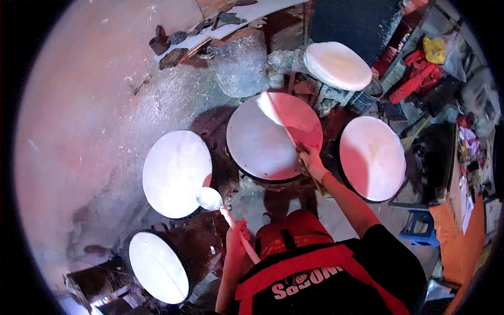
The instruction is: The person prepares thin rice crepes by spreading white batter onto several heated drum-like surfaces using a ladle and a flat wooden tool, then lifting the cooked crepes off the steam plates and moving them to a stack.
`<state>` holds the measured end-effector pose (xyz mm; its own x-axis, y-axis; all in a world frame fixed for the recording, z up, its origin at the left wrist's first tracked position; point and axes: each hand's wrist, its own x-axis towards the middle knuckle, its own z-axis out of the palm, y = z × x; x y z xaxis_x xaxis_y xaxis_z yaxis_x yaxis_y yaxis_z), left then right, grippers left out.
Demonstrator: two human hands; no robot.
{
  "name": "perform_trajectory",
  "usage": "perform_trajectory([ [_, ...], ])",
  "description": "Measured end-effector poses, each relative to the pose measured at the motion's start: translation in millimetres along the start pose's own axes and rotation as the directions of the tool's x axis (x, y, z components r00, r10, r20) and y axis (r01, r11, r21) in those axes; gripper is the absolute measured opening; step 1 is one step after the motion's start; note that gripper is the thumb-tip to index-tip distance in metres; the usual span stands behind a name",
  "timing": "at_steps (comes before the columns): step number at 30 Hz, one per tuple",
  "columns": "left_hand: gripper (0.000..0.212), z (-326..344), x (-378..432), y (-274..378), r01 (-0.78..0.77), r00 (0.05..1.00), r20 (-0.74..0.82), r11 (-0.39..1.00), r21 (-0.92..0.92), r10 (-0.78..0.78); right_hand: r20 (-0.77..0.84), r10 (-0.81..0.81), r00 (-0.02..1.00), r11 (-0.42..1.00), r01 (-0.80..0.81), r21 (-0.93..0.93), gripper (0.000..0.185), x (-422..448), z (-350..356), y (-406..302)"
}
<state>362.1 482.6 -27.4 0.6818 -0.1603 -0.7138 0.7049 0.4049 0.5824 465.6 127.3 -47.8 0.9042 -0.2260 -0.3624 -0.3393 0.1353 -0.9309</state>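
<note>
In front of me is a round flat griddle [260, 145], mostly bare and grey, with red light and shadow over its right side. My right hand [311, 159] grips a long thin stick or spatula [280, 117] that slants across this griddle. A white patch [269, 108], perhaps batter or a thin sheet, lies beside the stick near the far rim. My left hand [237, 236] is closed around the handle of a metal ladle [208, 198]. The ladle's bowl is near the edge of the left griddle [177, 173], which is covered in white. Whether the bowl holds anything is unclear.
More round white-covered surfaces stand at right [374, 157] and lower left [159, 267]. A pale stack of round sheets [337, 66] sits at the back, beside a dark bucket [366, 96]. A blue plastic stool [420, 228] and a cluttered table with orange cloth [453, 236] are at right.
</note>
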Motion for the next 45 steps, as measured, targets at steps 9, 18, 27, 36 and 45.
perform_trajectory([
  [9,0.012,48,-44,-37,0.041,0.986,-0.154,0.983,-0.181,-0.07,0.088,0.125,0.988,0.977,-0.108,-0.182,0.033,5,-80,-28],
  [18,0.01,79,-63,-76,-0.068,0.929,-0.36,0.91,-0.408,-0.092,0.393,0.353,0.849,0.917,-0.231,-0.325,0.034,48,-70,-66],
  [27,0.018,119,-97,-91,-0.276,0.899,-0.436,0.814,-0.511,0.032,0.302,0.203,0.932,0.955,-0.12,-0.271,0.026,108,-121,-90],
  [36,0.021,118,-120,-170,-0.254,0.901,-0.433,0.83,-0.497,0.016,0.657,0.458,0.599,0.855,-0.095,-0.51,0.028,108,-147,-99],
  [45,0.023,153,-154,-141,-0.229,0.891,-0.453,0.873,-0.431,0.01,0.706,0.316,0.634,0.9,0.035,-0.434,0.033,85,-158,-44],
])
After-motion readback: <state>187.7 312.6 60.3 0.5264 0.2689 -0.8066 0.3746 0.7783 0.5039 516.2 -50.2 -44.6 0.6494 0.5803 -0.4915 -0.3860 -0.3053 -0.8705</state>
